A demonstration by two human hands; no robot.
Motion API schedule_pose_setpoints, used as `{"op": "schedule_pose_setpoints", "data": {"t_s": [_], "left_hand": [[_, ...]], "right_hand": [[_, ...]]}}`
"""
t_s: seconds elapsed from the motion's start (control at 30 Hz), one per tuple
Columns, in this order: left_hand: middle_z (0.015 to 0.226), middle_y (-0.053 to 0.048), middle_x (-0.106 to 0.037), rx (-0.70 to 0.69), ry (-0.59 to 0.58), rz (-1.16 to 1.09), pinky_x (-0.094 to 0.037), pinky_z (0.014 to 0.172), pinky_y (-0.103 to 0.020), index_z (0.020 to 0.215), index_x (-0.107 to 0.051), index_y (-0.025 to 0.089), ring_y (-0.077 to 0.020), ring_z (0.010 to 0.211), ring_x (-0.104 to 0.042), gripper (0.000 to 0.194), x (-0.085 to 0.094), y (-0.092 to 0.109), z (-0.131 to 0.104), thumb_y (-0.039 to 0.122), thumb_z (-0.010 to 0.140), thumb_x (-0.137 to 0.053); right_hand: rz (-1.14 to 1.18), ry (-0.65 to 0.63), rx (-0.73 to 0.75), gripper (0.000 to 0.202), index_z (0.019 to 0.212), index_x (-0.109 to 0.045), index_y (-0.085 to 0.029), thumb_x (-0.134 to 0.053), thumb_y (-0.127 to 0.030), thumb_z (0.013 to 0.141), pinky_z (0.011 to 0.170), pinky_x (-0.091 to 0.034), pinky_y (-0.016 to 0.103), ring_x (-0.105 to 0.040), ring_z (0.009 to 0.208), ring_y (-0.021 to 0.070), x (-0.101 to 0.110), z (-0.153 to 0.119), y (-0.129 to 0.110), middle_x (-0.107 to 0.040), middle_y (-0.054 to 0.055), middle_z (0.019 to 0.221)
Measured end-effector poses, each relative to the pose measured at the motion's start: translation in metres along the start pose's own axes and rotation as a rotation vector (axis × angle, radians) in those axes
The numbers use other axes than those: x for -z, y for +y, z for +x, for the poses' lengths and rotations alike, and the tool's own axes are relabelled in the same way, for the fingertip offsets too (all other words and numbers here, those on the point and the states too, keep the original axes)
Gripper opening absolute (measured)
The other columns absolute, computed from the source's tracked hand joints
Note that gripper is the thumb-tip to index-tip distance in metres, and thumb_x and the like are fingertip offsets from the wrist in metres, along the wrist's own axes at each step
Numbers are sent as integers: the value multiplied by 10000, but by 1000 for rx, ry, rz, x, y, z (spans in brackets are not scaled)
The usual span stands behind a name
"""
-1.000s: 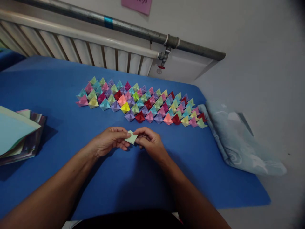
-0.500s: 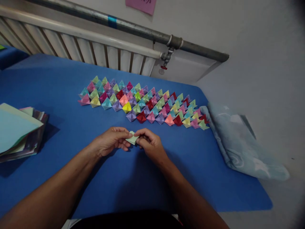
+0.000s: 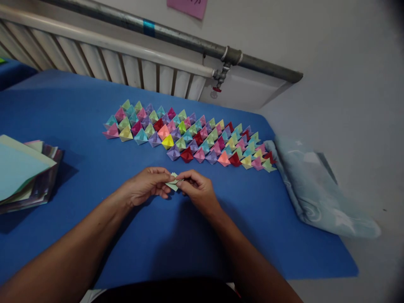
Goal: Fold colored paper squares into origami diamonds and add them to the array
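With the left hand and right hand, we pinch the pale green folded paper at opposite sides. It sits over the blue tabletop, on our side of the origami rows.

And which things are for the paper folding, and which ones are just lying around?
Probably for the folding:
pale green folded paper, held in the left hand and right hand
stack of coloured paper
rows of folded paper boats

Probably just there:
folded blue-grey cloth
pink note on the wall
radiator
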State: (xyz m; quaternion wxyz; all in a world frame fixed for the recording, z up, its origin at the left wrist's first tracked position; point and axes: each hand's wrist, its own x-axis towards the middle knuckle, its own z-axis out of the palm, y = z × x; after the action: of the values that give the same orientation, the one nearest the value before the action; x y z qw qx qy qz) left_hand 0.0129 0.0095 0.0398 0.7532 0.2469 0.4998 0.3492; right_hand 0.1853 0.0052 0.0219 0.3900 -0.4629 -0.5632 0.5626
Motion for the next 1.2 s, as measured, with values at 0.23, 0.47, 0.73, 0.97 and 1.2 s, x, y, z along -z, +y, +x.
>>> {"op": "schedule_pose_setpoints", "data": {"t_s": [0.23,0.47,0.73,0.97,1.2], "left_hand": [[516,-12,-649,17,9,20,-517,449,-194,648,-645,124,-97,443,-592,219,1,2,0,160,612,-858],[623,6,-704,-208,42,45,-539,514,-247,812,-655,177,-143,507,-651,337,2,-4,3,253,561,-867],[676,6,-710,-354,14,238,-516,706,-252,721,-741,194,-127,660,-655,152,6,-5,2,270,611,-813],[728,6,-719,-462,46,313,-471,716,-244,725,-769,219,-117,703,-607,139,5,-9,2,328,651,-816],[703,1,-715,-499,98,285,-473,673,-243,705,-763,211,-116,665,-605,160,1,-8,0,331,631,-839]], "right_hand": [[-11,-47,83,136,794,-702,-216,-719,-346,758,594,-462,244,-556,630,99,3,3,6,-615,-10,785],[-31,22,181,123,764,-693,-213,-706,-335,776,566,-453,233,-538,585,87,1,4,9,-600,-14,757],[-26,114,180,137,746,-690,-209,-702,-342,781,557,-449,238,-541,582,92,2,3,6,-611,-10,753],[8,144,181,114,782,-685,-214,-685,-328,790,561,-450,242,-544,575,93,2,2,3,-620,-17,742],[120,165,135,121,775,-622,-217,-689,-318,771,546,-439,231,-519,539,88,-2,0,-2,-583,-53,625]]}}
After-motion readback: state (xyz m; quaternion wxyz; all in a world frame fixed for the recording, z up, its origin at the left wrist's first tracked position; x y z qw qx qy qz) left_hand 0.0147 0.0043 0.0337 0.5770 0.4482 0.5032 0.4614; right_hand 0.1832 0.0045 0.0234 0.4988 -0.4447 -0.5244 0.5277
